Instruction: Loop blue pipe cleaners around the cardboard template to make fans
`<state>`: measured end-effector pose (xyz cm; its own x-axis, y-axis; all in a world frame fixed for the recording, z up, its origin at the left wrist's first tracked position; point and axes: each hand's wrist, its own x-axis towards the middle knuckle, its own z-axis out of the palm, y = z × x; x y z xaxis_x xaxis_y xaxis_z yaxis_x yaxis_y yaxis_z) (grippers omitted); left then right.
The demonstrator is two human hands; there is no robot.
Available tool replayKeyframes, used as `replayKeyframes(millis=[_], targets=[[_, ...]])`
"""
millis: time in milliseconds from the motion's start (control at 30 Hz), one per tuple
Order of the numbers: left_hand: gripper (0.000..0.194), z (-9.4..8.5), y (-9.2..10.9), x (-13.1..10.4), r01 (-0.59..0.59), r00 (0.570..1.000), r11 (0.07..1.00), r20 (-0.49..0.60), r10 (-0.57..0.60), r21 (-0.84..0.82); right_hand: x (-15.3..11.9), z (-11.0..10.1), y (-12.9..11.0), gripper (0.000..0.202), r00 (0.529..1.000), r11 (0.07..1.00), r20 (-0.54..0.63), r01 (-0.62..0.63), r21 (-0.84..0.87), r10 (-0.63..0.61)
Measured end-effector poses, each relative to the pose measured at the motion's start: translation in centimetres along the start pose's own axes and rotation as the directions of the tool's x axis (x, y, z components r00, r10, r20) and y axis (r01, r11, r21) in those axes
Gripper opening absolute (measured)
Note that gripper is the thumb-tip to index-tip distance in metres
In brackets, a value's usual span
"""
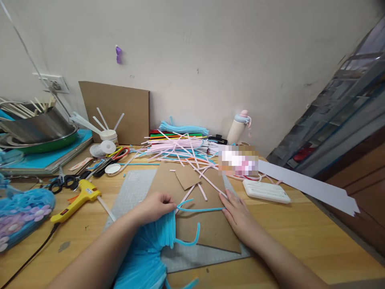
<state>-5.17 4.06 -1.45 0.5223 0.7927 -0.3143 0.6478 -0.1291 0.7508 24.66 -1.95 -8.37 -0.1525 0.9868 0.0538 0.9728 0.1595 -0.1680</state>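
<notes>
My left hand [159, 206] is closed in a pinch on a blue pipe cleaner [200, 210], at the top corner of a blue piece made of many pipe cleaners side by side [147, 245]. From the pinch, the pipe cleaner runs right across a brown cardboard sheet [207, 228]. My right hand [237, 212] lies with its fingers stretched out on the cardboard's right side, touching the pipe cleaner's far end. More loose blue ends curl out from the piece's right side. Its lower part is cut off by the frame and partly behind my left forearm.
Pink pipe cleaners [180, 146] lie heaped behind the cardboard. A yellow glue gun [75, 200], scissors [63, 182] and a blue flowered piece [24, 218] lie left. A white power bank [266, 191] and bottle [239, 128] stand right. A grey cutting mat [132, 188] lies beneath the cardboard.
</notes>
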Motion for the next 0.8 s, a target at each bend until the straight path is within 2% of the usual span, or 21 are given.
replayKeyframes(millis=[133,367,567,800], targets=[[0.033,0.27,-0.53,0.17,-0.022,0.999,0.999,-0.022,0.023,0.042,-0.07,-0.24,-0.46,0.047,0.998,0.999,-0.048,0.044,0.019,-0.043],[0.031,0.31,-1.01,0.44,-0.005,1.000,0.994,-0.019,0.007,0.113,-0.14,-0.42,-0.73,0.046,0.995,0.995,-0.054,0.088,-0.045,-0.090],[0.031,0.05,-0.51,0.58,0.022,1.000,0.995,0.012,-0.023,0.100,-0.10,-0.57,-0.91,0.046,0.994,0.992,-0.056,0.084,-0.089,-0.089],[0.029,0.11,-0.62,0.35,-0.017,1.000,0.995,0.020,0.015,0.097,-0.18,-0.89,-0.96,0.046,0.995,0.995,-0.057,0.073,-0.064,-0.077]])
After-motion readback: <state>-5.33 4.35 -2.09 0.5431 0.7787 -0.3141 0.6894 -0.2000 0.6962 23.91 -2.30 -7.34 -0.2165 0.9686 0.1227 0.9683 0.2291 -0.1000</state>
